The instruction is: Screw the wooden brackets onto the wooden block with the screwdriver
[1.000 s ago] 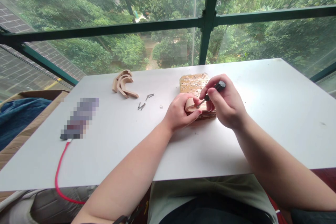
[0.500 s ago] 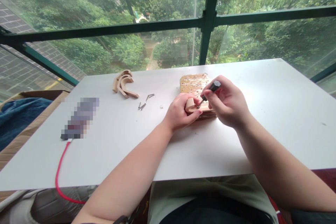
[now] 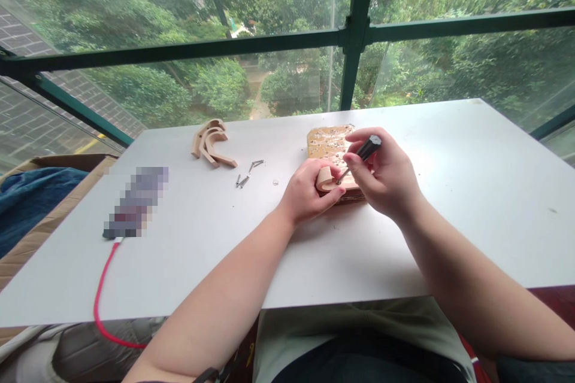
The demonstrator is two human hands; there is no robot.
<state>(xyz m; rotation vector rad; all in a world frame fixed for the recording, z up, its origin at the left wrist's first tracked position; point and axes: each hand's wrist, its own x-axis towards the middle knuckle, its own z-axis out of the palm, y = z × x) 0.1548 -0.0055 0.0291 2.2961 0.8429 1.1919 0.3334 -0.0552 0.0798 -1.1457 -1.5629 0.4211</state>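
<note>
My left hand (image 3: pixel 309 190) is closed around the curled end of a pale wooden hook (image 3: pixel 325 179), pressing it onto a worn block (image 3: pixel 330 137) with a pitted, yellowish top. My right hand (image 3: pixel 389 176) grips a screwdriver (image 3: pixel 369 148) by its black handle. The screwdriver leans up to the right, and its tip meets a screw (image 3: pixel 338 182) in the hook. My right hand covers the hook's far end and part of the block.
More wooden hooks (image 3: pixel 215 146) lie at the table's back left, near several loose screws (image 3: pixel 243 181). A small clear ring (image 3: pixel 275 182) is beside them. A blurred-out device (image 3: pixel 137 203) with a red cable (image 3: pixel 99 287) lies on the white table (image 3: pixel 202 263). Windows stand behind.
The screwdriver handle has tipped slightly to the right, and the fingers of my right hand have loosened and shifted around it. My left hand and the hook stay in place.
</note>
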